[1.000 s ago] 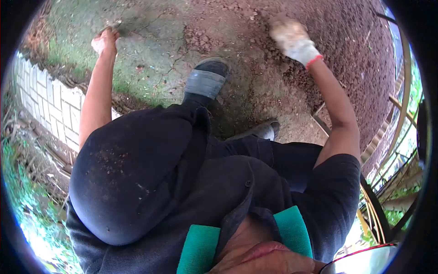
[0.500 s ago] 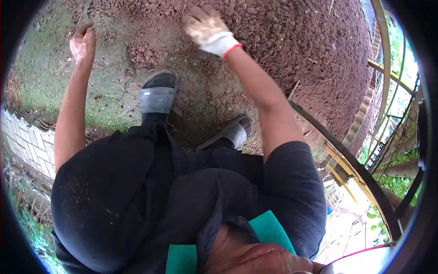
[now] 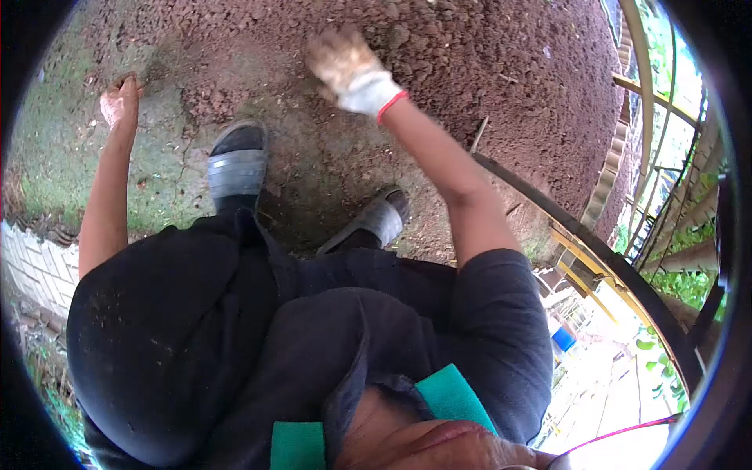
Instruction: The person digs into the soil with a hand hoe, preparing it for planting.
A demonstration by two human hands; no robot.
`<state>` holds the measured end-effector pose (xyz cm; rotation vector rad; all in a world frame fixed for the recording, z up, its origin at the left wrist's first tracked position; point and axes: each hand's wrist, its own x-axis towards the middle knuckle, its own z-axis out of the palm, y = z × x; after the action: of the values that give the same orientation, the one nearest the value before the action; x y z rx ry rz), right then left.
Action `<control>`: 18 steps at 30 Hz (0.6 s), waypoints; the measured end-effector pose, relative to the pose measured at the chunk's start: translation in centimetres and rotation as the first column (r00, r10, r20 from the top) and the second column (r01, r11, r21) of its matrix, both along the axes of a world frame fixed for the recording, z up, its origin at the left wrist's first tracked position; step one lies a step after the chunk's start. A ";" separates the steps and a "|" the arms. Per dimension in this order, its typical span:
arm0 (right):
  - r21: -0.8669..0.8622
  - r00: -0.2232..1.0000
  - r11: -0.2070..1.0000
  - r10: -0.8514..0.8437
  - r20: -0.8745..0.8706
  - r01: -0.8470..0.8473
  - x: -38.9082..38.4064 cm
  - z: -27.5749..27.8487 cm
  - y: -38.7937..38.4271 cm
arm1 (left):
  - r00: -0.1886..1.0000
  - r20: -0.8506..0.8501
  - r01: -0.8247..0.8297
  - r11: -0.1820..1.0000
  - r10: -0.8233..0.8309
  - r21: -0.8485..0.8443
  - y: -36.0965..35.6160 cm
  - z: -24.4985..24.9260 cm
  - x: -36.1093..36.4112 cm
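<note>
My right hand (image 3: 345, 66) wears a white knitted glove (image 3: 372, 92) with a red cuff edge, its palm side and fingers stained brown. It is over the reddish-brown crumbly soil (image 3: 470, 86). Motion blurs its fingertips, but the fingers look stretched out with the thumb apart, and no object shows in them. My left hand (image 3: 121, 102), bare and dusted with soil, is held out at the left above greenish packed ground (image 3: 70, 157). Its fingers are curled closed; whatever they may hold is hidden.
My feet in grey slide sandals (image 3: 237, 172) stand on the packed ground beside the loose soil. A dark curved rail (image 3: 564, 223) runs along the right, near a corrugated edging (image 3: 607, 184). Pale patterned blocks (image 3: 39, 266) lie at the left edge.
The view has shifted, so feet and ground sit further left. My right gloved hand has swept slightly lower and nearer to me; my left hand also sits lower, fingers more tightly curled.
</note>
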<state>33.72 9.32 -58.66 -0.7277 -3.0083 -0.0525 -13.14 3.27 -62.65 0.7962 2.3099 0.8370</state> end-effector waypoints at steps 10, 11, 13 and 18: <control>0.338 0.930 0.941 -0.111 0.351 -0.016 22.3 -0.1 5.6 | 0.954 0.267 -0.165 0.982 0.135 0.094 -1.8 -0.6 -0.6; 0.406 0.922 0.897 -0.295 0.252 0.177 23.2 0.7 6.4 | 0.959 0.256 -0.155 0.982 0.123 0.108 -1.9 -0.4 -1.4; 0.407 0.752 0.667 -0.653 -0.084 0.624 20.4 8.0 6.6 | 0.973 0.194 -0.134 0.991 0.126 0.028 -2.2 -1.2 -3.4; 0.174 0.829 0.842 -0.536 0.161 0.511 11.4 7.0 6.3 | 0.985 0.085 -0.151 0.988 0.152 -0.017 -0.4 -0.3 -1.1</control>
<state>45.08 15.65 -51.63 -1.6016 -2.8367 -0.3499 -14.28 2.91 -62.95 0.5732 2.3184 0.9057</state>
